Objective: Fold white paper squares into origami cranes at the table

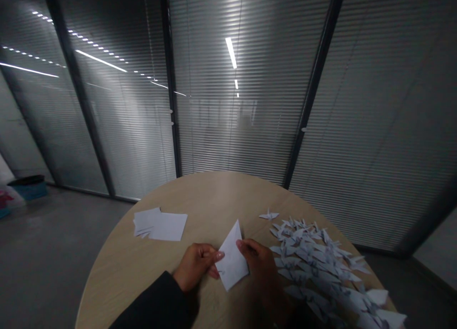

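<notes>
A folded piece of white paper (pixel 233 260) is held up above the table between both hands, one corner pointing away from me. My left hand (pixel 198 264) pinches its left edge between thumb and fingers. On the opposite edge, my right hand (pixel 259 260) grips it with the thumb on top; its other fingers are partly hidden. To the right lies a large cluster of folded white paper cranes (pixel 314 257), and a single paper crane (pixel 269 215) sits apart at its far left. Several loose white paper sheets (pixel 169 226) overlap at the left.
Everything lies on a round wooden table (pixel 214 191). Behind it stands a glass partition with blinds (pixel 235 143) and dark frames. A blue bin (pixel 30 188) is on the floor at the far left. The cranes reach close to the table's right edge.
</notes>
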`<action>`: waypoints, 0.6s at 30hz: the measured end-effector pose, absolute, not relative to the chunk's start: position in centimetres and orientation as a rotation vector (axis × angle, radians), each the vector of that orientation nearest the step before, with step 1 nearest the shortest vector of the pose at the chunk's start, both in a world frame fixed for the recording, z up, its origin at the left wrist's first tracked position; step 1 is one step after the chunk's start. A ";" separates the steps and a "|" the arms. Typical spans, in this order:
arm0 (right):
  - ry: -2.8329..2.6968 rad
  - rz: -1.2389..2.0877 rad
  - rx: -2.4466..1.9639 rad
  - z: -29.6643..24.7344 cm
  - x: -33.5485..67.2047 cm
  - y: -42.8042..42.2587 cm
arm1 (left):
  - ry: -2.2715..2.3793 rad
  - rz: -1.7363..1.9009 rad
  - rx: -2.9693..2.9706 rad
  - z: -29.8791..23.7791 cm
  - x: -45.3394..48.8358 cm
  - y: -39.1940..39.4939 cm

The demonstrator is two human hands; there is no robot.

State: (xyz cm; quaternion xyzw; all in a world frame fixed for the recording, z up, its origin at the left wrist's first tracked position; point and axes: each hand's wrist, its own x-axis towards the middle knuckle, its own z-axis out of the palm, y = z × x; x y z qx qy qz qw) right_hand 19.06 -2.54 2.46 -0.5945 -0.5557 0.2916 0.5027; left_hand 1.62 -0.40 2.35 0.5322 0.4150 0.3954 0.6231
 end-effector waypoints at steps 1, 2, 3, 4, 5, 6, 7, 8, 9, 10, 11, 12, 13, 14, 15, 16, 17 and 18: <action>-1.344 0.719 -1.429 2.4 19.0 -2.5 | 0.950 0.921 1.228 2.5 1.6 -0.4; -1.351 0.738 -1.422 2.2 19.0 -2.4 | 0.949 0.934 1.234 2.6 1.5 -0.5; -1.360 0.759 -1.417 2.1 19.0 -2.3 | 0.949 0.949 1.237 2.8 1.4 -0.5; -1.371 0.784 -1.415 2.0 19.0 -2.3 | 0.950 0.964 1.237 2.9 1.4 -0.5; -1.387 0.810 -1.419 1.9 19.1 -2.2 | 0.950 0.979 1.235 3.1 1.3 -0.5; -1.405 0.827 -1.429 1.7 19.1 -2.2 | 0.949 0.990 1.231 3.2 1.3 -0.5; -1.424 0.837 -1.443 1.7 19.2 -2.2 | 0.947 0.996 1.228 3.3 1.3 -0.5; -1.440 0.843 -1.457 1.6 19.2 -2.2 | 0.945 1.001 1.224 3.3 1.3 -0.5; -1.454 0.847 -1.466 1.6 19.3 -2.2 | 0.943 1.001 1.221 3.3 1.3 -0.5; -1.463 0.848 -1.470 1.6 19.3 -2.2 | 0.942 1.000 1.221 3.3 1.3 -0.5; -1.467 0.848 -1.471 1.6 19.3 -2.2 | 0.944 0.999 1.221 3.3 1.3 -0.5; -1.466 0.851 -1.476 1.7 19.3 -2.2 | 0.945 1.000 1.220 3.2 1.4 -0.5; -1.466 0.853 -1.481 1.8 19.3 -2.3 | 0.946 1.000 1.220 3.2 1.4 -0.5; -1.463 0.849 -1.488 1.9 19.2 -2.3 | 0.945 1.001 1.224 3.1 1.4 -0.5; -1.460 0.838 -1.495 1.9 19.2 -2.3 | 0.945 1.001 1.231 3.1 1.4 -0.5; -1.457 0.828 -1.499 2.0 19.1 -2.4 | 0.944 1.001 1.238 3.0 1.4 -0.5; -1.453 0.818 -1.500 2.1 19.1 -2.4 | 0.942 1.003 1.243 3.0 1.4 -0.5; -1.451 0.811 -1.497 2.2 19.1 -2.5 | 0.939 1.004 1.244 3.0 1.4 -0.5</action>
